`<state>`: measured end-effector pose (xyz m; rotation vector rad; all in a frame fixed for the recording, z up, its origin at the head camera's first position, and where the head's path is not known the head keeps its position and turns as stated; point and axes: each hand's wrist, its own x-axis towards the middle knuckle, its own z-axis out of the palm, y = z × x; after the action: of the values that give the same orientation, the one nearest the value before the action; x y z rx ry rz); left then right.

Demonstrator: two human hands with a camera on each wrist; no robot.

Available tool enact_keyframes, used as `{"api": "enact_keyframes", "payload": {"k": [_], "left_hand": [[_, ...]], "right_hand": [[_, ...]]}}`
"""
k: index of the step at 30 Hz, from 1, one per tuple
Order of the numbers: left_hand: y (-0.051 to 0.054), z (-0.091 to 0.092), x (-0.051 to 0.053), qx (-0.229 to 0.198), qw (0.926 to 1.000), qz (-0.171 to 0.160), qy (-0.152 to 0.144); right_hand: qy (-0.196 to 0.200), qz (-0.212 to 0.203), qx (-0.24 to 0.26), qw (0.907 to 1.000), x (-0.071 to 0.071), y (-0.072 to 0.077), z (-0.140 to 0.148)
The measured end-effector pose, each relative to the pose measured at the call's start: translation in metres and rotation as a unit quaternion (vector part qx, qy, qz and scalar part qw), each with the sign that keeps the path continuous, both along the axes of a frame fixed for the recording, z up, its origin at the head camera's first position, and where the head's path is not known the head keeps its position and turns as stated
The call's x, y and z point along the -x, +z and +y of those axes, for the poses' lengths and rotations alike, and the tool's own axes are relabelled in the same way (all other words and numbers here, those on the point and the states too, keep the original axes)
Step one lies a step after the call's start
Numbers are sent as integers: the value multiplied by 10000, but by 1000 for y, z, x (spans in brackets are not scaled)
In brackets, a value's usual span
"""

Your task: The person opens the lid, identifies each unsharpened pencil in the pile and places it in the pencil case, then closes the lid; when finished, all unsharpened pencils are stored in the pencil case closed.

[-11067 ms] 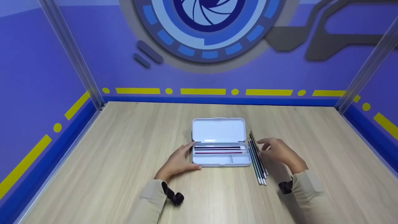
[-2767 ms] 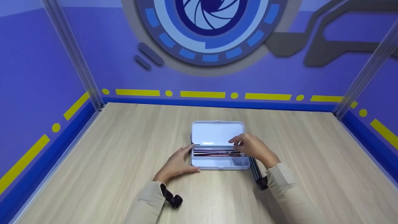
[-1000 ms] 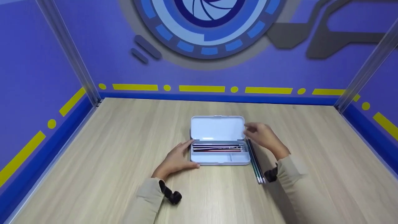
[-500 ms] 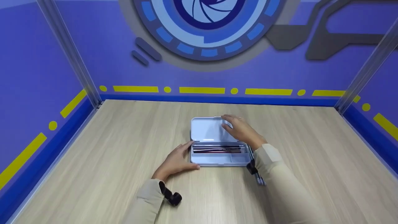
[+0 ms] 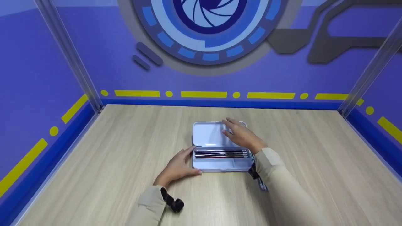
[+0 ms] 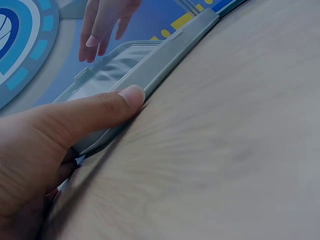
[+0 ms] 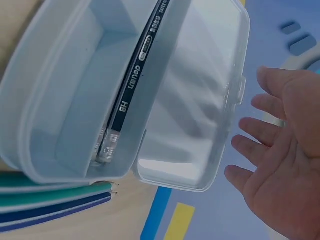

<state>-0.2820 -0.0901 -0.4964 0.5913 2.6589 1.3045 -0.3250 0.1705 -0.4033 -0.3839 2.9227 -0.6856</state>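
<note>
An uncapped white pencil case (image 5: 207,164) stands with its lid (image 5: 205,135) raised in the head view. Several dark pencils (image 5: 220,154) lie lengthwise in its rear compartment; the right wrist view shows HB printed on a dark pencil (image 7: 132,85). My left hand (image 5: 177,166) grips the case's left end, thumb on the front wall and fingers toward the hinge. My right hand (image 5: 243,135) is over the right part of the lid, fingers spread and holding nothing. In the right wrist view its fingertips are apart from the lid's edge.
More pencils (image 5: 263,185), partly hidden by the right wrist strap, lie on the table just right of the case; green and blue pencils (image 7: 55,200) show in the right wrist view. Wood-grain tabletop (image 5: 141,135) surrounds the case, with blue panels (image 5: 201,103) beyond.
Pencils have gone from the right-hand bundle into the case since the earliest frame. My right hand has moved from beside the lid leftward over it. My left hand keeps its place.
</note>
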Motion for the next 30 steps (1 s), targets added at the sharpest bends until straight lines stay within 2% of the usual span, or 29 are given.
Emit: {"api": "enact_keyframes", "payload": {"k": [5,10,15,21,26,30], "left_hand": [[1,3,3,-48,10000,-1,-58],[0,2,2,-61,9999,-64,-56],[1,-1,-1,20,10000,-30,7],[2,-3,-3,54,9998,-122,127],[3,-2,-2,-46,9998,-110,187],[2,-1,0,-37,9999,-33,129]], "right_hand": [[45,48,-175,9998,3,2,-2],[63,90,-281,9995,4,2,-7],[186,566,-124,9982,2,4,-11],[372,998,148,9942,-4,13,-12],[668,1662,192,9836,-12,16,-10],[829,2138,9,9734,-17,17,-8]]}}
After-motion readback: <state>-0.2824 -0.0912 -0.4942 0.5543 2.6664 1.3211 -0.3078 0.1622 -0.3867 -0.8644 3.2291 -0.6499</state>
